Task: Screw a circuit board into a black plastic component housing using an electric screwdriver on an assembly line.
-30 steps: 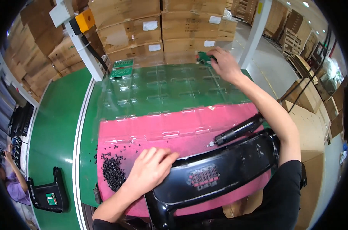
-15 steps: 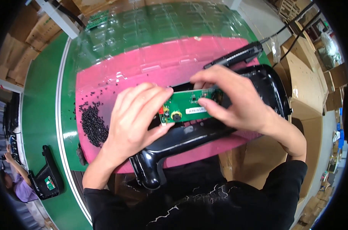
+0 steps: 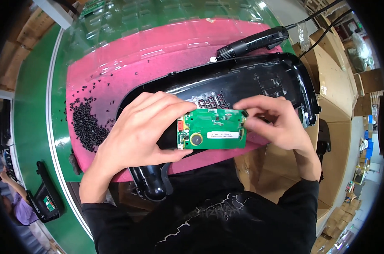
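A green circuit board (image 3: 221, 120), with a white label strip, a round black part and a red connector, is held up over a glossy black plastic housing (image 3: 242, 80). My left hand (image 3: 135, 131) grips the board's left end, thumb below and fingers above. At the right end, the thumb and forefinger of my right hand (image 3: 278, 122) close on the board's edge beside a small black part. Inside the housing, a row of digit-shaped display windows (image 3: 212, 101) shows behind the board. The housing's handle (image 3: 152, 184) sticks out toward me at the lower left.
A black electric screwdriver (image 3: 253, 43) lies behind the housing. Several loose black screws (image 3: 87, 125) are heaped on the pink mat (image 3: 116, 70), left. A clear plastic tray (image 3: 158, 31) covers its far part. Cardboard boxes (image 3: 336, 148) stand right; a co-worker (image 3: 20, 203) sits far left.
The board has lifted away from the housing toward me and tilted, uncovering the display windows. My right hand has shifted from the board's face to its right end.
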`<action>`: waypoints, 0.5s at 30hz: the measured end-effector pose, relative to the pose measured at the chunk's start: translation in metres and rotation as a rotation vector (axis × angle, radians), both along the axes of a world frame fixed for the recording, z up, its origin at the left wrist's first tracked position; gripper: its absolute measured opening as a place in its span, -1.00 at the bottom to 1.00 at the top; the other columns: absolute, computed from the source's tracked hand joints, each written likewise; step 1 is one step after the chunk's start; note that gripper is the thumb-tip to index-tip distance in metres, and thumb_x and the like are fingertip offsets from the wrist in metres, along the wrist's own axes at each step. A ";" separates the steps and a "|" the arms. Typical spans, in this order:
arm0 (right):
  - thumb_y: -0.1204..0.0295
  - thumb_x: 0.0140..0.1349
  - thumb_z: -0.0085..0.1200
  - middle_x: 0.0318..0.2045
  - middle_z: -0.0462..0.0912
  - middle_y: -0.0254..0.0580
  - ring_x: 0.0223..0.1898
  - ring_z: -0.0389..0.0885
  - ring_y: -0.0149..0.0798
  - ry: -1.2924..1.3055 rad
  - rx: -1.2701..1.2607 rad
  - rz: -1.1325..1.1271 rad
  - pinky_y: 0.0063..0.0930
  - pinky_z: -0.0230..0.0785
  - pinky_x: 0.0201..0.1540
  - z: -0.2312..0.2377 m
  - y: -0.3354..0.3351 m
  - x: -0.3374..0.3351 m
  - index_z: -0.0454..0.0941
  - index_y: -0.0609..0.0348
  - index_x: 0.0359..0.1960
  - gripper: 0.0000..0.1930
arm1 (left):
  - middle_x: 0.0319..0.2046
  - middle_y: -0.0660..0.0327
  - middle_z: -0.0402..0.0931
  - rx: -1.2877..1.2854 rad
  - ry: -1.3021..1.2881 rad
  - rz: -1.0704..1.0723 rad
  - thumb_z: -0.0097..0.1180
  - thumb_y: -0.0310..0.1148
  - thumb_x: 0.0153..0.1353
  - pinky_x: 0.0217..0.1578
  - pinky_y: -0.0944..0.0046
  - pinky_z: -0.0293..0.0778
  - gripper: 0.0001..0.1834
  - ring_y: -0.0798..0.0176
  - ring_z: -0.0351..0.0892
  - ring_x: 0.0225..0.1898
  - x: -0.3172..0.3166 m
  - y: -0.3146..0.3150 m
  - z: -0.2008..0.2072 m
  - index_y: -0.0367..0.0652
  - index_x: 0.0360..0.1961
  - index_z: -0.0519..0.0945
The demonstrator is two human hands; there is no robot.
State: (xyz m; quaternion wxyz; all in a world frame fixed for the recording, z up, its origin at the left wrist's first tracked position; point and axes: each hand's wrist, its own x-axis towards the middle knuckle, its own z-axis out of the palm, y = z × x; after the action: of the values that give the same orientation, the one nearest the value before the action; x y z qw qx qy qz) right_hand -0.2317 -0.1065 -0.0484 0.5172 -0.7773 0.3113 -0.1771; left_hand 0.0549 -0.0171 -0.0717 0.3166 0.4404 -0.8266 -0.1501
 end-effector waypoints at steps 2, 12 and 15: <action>0.50 -0.07 0.51 -0.30 0.67 -0.20 -0.27 0.61 -0.37 0.007 0.057 0.067 -0.48 0.48 -0.07 0.002 -0.001 0.002 0.45 0.25 0.21 -0.26 | -0.20 0.10 0.63 0.034 -0.032 0.008 0.55 -0.29 -0.32 -0.05 0.09 0.48 -0.25 0.00 0.62 -0.13 0.001 0.000 0.001 -0.23 0.02 0.60; 0.39 -0.18 0.44 -0.04 0.67 -0.07 -0.03 0.63 -0.15 0.050 -0.441 0.147 -0.32 0.48 0.05 -0.027 -0.045 0.009 0.58 0.28 0.07 -0.35 | -0.18 0.05 0.53 0.160 -0.157 0.182 0.48 -0.28 -0.15 -0.05 0.05 0.48 -0.27 -0.07 0.55 -0.12 -0.007 -0.003 -0.001 -0.23 0.11 0.50; 0.41 -0.19 0.44 0.09 0.63 -0.04 0.08 0.58 -0.12 0.003 -0.453 0.152 -0.28 0.46 0.11 -0.036 -0.052 0.012 0.58 0.27 0.08 -0.33 | -0.10 0.04 0.50 0.194 -0.152 0.205 0.47 -0.29 -0.13 -0.01 0.04 0.48 -0.27 -0.08 0.54 -0.05 -0.009 -0.006 -0.005 -0.23 0.12 0.48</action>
State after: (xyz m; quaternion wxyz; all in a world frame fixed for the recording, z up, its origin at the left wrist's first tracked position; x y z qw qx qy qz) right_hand -0.2199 -0.1588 -0.0842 0.3408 -0.8950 0.2048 -0.2020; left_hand 0.0456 -0.0235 -0.0764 0.2227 0.5612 -0.7804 -0.1624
